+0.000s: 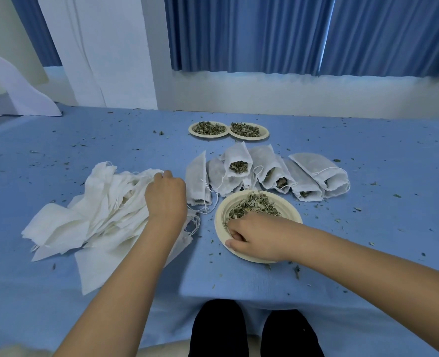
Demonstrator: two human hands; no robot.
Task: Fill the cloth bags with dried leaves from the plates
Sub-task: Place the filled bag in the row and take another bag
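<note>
- Legs (252, 331) in dark trousers show at the near edge, below the table's overhang.
- Blue table cover (239, 284) spreads across the whole work surface and is strewn with small leaf crumbs.
- Right hand (254, 235) reaches into the near plate (219, 228), right of centre. Its fingers are curled close together and dug into the dried leaves (254, 204), with the tips buried. The thumb lies along the plate's near rim.
- Left hand (165, 197) rests on the empty cloth bags (97, 210), a loose white pile left of the near plate. Its fingers curl close together and grip cloth at the pile's far right edge. The tips are hidden behind the back of the hand.
- Filled bags (313, 166) lie in an overlapping row just beyond the near plate, mouths toward the person and drawstrings loose. One open bag (237, 157) lies on top of the row, with leaves showing at its mouth.
- Left far plate (191, 130) and right far plate (266, 134) sit side by side beyond the row, rims touching, each holding leaves.
- Blue curtains (264, 34) hang behind the table.
</note>
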